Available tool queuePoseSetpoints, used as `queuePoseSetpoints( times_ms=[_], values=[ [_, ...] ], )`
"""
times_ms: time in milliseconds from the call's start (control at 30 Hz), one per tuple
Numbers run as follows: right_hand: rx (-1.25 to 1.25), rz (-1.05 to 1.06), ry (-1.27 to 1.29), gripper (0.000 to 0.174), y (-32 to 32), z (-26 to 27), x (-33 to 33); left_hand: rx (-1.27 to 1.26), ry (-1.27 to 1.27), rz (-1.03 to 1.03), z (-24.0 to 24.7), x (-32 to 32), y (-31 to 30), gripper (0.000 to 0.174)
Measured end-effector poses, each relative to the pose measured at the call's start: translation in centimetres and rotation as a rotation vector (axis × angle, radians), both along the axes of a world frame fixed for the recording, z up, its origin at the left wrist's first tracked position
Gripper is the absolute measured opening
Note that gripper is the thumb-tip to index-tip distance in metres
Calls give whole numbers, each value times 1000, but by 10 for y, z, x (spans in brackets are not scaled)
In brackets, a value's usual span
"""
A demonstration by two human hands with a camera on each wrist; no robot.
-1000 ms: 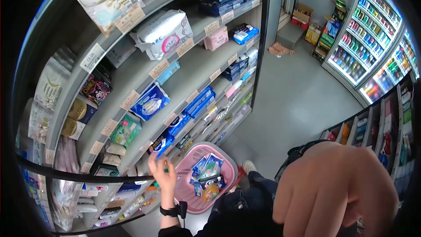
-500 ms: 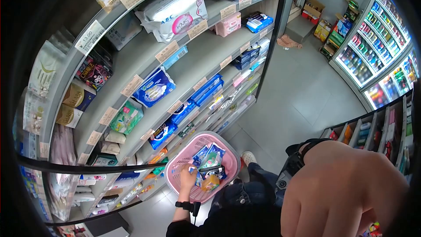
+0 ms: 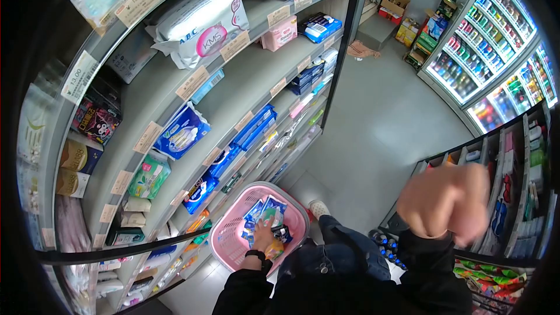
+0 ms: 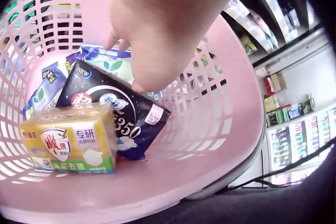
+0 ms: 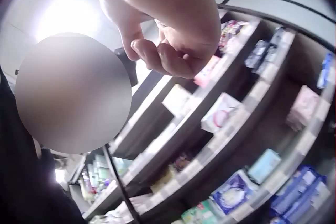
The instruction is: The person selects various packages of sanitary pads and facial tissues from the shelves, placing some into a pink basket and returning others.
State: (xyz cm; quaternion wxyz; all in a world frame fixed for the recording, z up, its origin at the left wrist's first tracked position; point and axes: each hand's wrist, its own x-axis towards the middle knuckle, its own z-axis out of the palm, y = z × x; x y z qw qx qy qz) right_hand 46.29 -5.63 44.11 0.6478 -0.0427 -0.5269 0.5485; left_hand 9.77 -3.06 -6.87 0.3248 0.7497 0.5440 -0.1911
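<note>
My left hand reaches down into a pink plastic basket, over several soft packs. In the left wrist view its thumb comes down beside a black sanitary pad pack, and its fingers reach over a blue and green pack. Its fingers look extended and spread, partly hidden by the hand itself. A yellow soap pack lies at the basket's near side. My right hand is raised above the right shelf, its fingers curled in toward the palm with nothing between them in the right wrist view.
A curved shelf unit with sanitary pad packs and price tags stands on the left. Another low shelf is on the right. Grey floor runs between them toward drink fridges and cardboard boxes.
My left hand has moved from beside a blue pack on the shelf down into the basket, then farther in over the packs. My right hand has moved farther from the head camera.
</note>
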Motion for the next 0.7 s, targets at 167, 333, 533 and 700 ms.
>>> queuePoseSetpoints(
  times_ms=[167, 333, 533, 700],
  values=[
    [-639, -382, -305, 22, -41, -75, 33, 121, 97, -310, 9, 20, 0, 62],
    [-867, -583, -341, 15, -79, -126, 46, 121, 142, -315, -6, 26, 7, 32],
    [-979, -753, -325, 9, -98, -138, 45, 184, 113, -189, 4, 13, 21, 20],
    [-954, -703, -313, 10, -90, -142, 37, 293, -50, 17, 2, -34, 28, 11]
  ],
)
